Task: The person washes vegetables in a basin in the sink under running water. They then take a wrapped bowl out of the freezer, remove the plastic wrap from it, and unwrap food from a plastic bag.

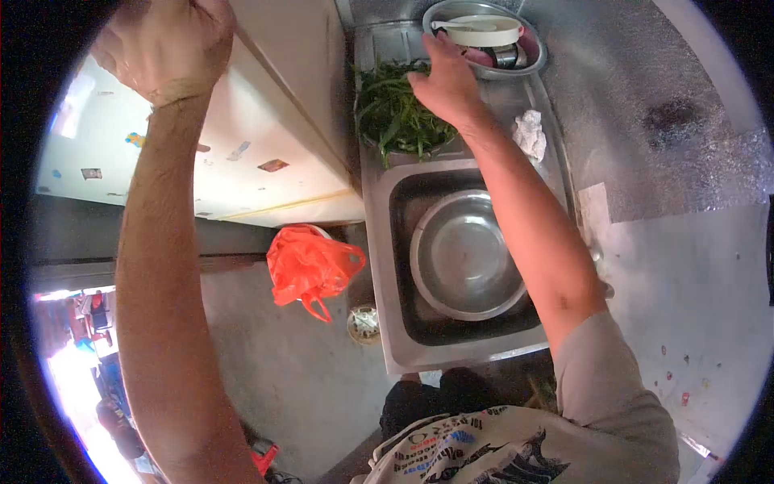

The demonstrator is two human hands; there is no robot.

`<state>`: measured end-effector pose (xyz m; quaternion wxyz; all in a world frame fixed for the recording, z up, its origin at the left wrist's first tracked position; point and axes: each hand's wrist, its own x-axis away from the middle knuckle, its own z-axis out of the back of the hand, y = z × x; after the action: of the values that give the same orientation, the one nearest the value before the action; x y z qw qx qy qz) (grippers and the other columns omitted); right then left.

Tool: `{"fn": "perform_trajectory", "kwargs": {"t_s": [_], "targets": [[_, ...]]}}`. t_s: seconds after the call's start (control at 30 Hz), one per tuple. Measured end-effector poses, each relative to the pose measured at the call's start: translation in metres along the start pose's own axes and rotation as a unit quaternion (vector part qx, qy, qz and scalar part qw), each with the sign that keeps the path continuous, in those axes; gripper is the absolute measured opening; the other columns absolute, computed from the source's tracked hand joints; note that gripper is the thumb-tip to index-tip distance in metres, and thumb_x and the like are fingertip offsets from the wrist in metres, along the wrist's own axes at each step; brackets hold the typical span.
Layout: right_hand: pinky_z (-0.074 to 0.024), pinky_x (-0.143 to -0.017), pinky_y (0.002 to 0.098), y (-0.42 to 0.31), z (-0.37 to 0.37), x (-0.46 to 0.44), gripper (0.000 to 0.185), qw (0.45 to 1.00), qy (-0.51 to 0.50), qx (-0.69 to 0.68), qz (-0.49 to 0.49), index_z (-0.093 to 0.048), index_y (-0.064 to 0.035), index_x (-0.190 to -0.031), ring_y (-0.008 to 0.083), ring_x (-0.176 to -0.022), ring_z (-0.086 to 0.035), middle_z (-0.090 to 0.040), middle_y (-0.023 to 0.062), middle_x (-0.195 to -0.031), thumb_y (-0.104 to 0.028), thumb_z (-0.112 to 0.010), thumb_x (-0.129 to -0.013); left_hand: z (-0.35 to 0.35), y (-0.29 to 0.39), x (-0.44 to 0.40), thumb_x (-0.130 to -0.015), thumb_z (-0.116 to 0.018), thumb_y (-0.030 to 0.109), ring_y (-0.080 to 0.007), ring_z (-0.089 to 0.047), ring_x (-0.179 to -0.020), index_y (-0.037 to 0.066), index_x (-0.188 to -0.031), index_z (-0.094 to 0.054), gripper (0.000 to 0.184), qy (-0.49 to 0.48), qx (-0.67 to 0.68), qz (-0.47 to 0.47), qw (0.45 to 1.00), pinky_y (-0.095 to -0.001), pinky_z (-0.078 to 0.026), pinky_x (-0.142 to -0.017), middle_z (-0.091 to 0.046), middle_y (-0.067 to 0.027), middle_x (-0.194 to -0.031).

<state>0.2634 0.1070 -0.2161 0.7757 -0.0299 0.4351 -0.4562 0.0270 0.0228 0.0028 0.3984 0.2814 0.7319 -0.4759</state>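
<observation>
My left hand [165, 52] is raised high at the upper left, close to the camera and in front of a white cabinet-like surface. Its fingers look curled, and the top edge cuts part of them off; anything inside is hidden. Over the drainboard, my right hand [443, 81] reaches with thumb and forefinger apart and nothing visible between them. It is at the right side of a heap of long green leaves [395, 109], beside a metal bowl [536, 52] holding a white-rimmed item [484, 31] and other utensils.
Below the leaves, a round metal basin [463, 254] sits in the steel sink [395, 323]. A crumpled white cloth or paper [530, 135] lies on the right rim. Left of the sink are a red plastic bag [306, 262] and a small round basket-like item [364, 324] near the floor.
</observation>
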Motion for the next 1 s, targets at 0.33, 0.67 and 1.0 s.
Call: {"fn": "perform_trajectory", "kwargs": {"t_s": [0.33,0.67,1.0], "targets": [[-0.0501,-0.073,0.0394,0.042,0.046,0.254,0.018,0.957,-0.103,-0.125,-0.240,-0.060,-0.0048,-0.097,0.0284,-0.087,-0.063,-0.063,0.0123,-0.093,0.002,-0.058,-0.081,0.002,0.007,0.004,-0.079,-0.051,0.000,-0.0359,-0.017,-0.142,0.007,-0.076,-0.059,0.011,-0.012,0.053,0.025,0.998,-0.0478,-0.016,-0.116,-0.028,-0.0154,-0.151],[-0.0532,-0.071,0.0439,0.083,-0.009,0.481,0.014,0.834,-0.480,0.175,-0.208,-0.066,-0.0022,-0.088,0.0324,-0.088,-0.065,-0.065,0.0198,-0.089,-0.008,-0.062,-0.076,-0.024,-0.018,0.035,-0.081,-0.054,0.018,-0.0333,-0.049,-0.112,0.019,-0.097,-0.066,0.020,-0.187,0.204,0.089,0.957,-0.0438,-0.039,-0.096,-0.053,-0.0151,-0.123],[-0.0537,-0.066,0.0413,0.112,0.015,0.333,0.023,0.783,-0.195,-0.261,-0.530,-0.058,-0.0050,-0.105,0.0297,-0.076,-0.063,-0.062,0.0136,-0.093,-0.009,-0.057,-0.082,-0.018,-0.014,0.034,-0.089,-0.049,0.019,-0.0281,-0.069,-0.082,0.013,-0.108,-0.066,0.026,-0.193,0.206,0.110,0.953,-0.0346,-0.053,-0.071,-0.070,-0.0129,-0.092]]}}
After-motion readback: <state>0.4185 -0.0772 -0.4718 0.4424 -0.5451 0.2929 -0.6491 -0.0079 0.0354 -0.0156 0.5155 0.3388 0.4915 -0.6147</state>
